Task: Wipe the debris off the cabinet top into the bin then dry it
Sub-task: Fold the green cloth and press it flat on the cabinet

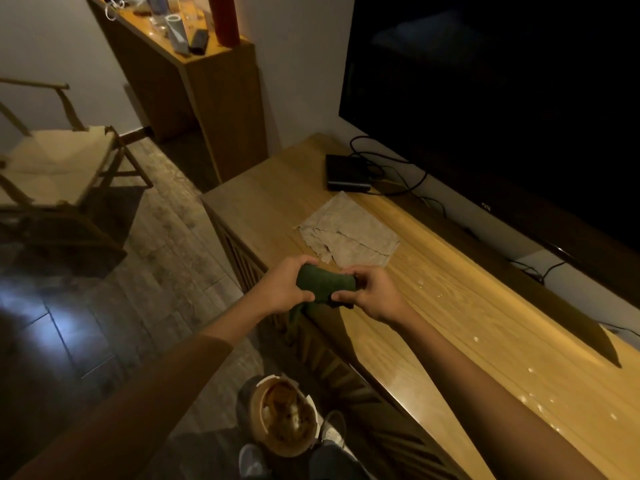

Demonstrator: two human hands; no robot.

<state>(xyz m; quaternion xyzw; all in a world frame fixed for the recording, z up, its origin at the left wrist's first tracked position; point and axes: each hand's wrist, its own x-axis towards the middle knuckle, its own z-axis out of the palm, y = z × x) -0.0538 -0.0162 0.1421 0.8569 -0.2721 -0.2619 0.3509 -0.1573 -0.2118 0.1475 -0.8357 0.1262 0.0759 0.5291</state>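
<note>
I am bunching the dark green cloth (325,284) at the wooden cabinet top's (450,306) front edge, left hand (282,289) and right hand (375,292) fingers curled gripping it, readying to sweep white crumbs (530,393) toward the round bin (285,415) below.

Dark green cloth (325,285) at centre; mottled grey-beige rag (349,233) at 12 o'clock on honey-yellow wood-grain cabinet top (467,306), flecked with white specks (530,370) toward 4 o'clock. Brown, white-rimmed bin (284,415) at 6 o'clock. Black television (502,98) at 1 o'clock.
</note>
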